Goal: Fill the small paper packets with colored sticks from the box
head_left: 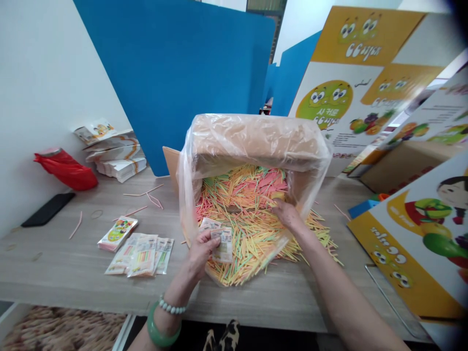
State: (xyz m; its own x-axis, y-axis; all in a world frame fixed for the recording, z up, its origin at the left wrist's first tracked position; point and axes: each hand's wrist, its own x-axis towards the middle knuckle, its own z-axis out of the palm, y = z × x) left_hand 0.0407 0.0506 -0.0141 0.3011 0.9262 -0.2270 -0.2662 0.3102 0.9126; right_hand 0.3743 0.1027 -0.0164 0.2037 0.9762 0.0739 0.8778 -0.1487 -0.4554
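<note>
Hands [200, 249] at open box [256, 141], packet [223, 249] pinched, sticks [252, 243] near table [278, 304] edge

Bare forearms, with a bead bracelet [171, 308] and a green bangle [161, 340] on the left.
Just above the left hand [199, 253] the bracelet shows round, pale bluish-white beads in a single row; further up the arm, the bangle is thick, smooth and rounded, with a soft sheen. The right hand [288, 214] and right forearm [334, 285] are bare. Low in the middle shows a patterned piece [230, 336], cream with dark blotches; whether clothing or footwear cannot be told.
</note>
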